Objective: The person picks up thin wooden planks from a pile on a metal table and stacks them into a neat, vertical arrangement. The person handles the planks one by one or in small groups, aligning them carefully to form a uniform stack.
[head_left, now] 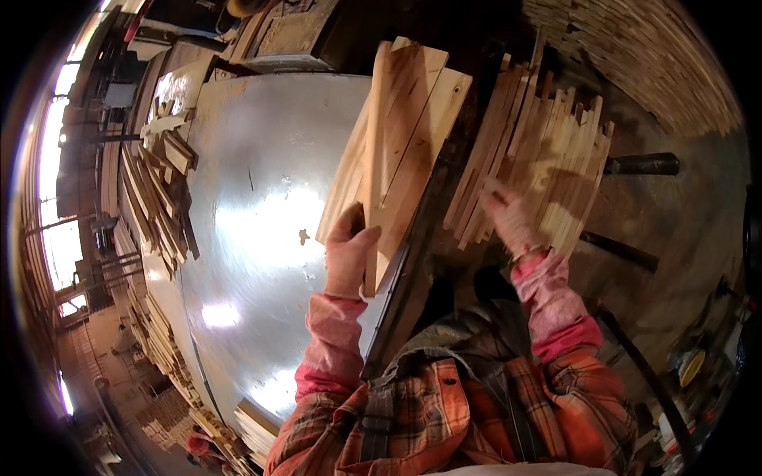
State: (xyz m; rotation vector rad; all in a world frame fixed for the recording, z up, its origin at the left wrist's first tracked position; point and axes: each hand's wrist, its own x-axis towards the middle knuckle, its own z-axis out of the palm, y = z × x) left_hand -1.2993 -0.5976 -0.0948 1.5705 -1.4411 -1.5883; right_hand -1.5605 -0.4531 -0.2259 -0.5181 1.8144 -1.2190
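Note:
My left hand (350,247) is closed round the near end of a long wooden strip (375,131), its thumb across the edge. That strip stands tilted on its narrow side over a stack of wider wooden boards (417,131) at the right edge of the metal table. My right hand (512,216) reaches over a pile of narrow wooden strips (548,151) to the right of the table. Its fingers point forward, somewhat parted, with nothing visible in them. Whether its fingertips touch the pile, I cannot tell.
The shiny metal table (262,151) fills the middle left. Loose wood offcuts (163,194) lie along its far left side. A large stack of boards (643,59) stands at the far right. Dark bars (643,164) jut out beside the strip pile. Another person (202,444) shows at lower left.

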